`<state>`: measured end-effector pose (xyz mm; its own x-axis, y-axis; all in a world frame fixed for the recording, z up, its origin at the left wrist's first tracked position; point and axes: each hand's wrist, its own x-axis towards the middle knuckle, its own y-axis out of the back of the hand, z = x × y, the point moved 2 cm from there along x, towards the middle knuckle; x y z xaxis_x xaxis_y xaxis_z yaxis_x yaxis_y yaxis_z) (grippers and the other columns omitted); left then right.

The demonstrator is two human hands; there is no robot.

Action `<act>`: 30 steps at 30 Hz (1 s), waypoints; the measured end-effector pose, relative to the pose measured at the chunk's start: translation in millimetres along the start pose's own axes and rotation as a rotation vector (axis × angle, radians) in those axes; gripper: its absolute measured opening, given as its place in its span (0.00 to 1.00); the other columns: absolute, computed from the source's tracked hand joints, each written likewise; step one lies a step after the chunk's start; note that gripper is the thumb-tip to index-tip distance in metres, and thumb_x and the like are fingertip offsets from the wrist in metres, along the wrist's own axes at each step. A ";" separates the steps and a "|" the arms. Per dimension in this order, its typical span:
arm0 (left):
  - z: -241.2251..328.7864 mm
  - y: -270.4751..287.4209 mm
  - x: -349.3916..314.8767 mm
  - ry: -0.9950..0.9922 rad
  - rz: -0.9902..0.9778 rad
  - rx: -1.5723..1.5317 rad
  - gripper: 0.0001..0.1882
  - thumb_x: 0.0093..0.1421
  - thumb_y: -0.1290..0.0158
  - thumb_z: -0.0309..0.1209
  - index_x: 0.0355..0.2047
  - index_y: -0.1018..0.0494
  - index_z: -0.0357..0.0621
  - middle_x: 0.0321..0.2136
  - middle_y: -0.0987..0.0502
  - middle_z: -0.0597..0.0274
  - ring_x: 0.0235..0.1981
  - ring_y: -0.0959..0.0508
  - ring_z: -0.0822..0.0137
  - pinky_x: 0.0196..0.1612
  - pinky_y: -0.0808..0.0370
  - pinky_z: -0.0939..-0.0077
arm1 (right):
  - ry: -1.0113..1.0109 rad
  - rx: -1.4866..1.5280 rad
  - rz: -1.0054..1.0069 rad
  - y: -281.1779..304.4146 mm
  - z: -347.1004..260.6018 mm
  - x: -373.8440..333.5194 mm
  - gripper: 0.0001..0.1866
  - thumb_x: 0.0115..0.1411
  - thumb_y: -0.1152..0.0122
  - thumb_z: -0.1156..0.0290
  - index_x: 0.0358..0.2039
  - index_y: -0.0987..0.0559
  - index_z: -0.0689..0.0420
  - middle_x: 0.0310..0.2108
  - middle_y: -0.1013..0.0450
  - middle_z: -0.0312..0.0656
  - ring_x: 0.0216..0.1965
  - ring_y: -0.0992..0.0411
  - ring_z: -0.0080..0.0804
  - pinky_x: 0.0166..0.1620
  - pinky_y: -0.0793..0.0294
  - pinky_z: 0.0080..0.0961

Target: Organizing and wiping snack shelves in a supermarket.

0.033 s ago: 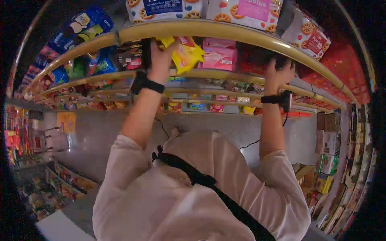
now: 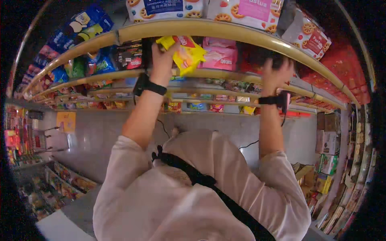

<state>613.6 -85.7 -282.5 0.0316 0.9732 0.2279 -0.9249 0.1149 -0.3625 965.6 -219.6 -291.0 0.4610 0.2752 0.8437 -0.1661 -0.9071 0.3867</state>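
Note:
My left hand (image 2: 163, 60) is closed on a yellow snack packet (image 2: 188, 58) with a red label. It holds the packet by its left side, tilted, at the front of a shelf. Just right of the packet are pink packets (image 2: 219, 56), partly overlapped by it. My right hand (image 2: 277, 74) reaches into a dark part of the same shelf, farther right. Its fingers are apart and slightly blurred, and I make out nothing in them. Red packs (image 2: 249, 60) lie in shadow beside that hand.
A yellow shelf rail (image 2: 209, 29) curves just above both hands. Large white biscuit bags (image 2: 245, 14) stand on the shelf above it. Left of my left hand are dark packets (image 2: 130, 56) and blue bags (image 2: 102, 62). Lower shelves hold more snacks. Boxes (image 2: 327, 140) stand at the right.
My left hand and the yellow packet have shifted slightly right. My right hand has drawn back a little toward me, its fingers spreading.

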 end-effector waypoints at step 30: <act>-26.2 80.0 -40.0 0.325 0.090 -0.157 0.16 0.61 0.41 0.28 0.48 0.30 0.45 0.42 0.24 0.62 0.39 0.22 0.69 0.40 0.24 0.74 | -0.787 1.239 -0.840 -53.3 -167.6 -62.3 0.28 0.58 0.35 0.70 0.57 0.33 0.60 0.43 0.25 0.42 0.45 0.27 0.34 0.48 0.27 0.30</act>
<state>548.3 -110.2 -344.2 0.0941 0.9905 -0.1007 -0.8610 0.0302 -0.5078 799.7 -135.0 -301.7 0.4149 0.9086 0.0475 0.8906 -0.3949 -0.2257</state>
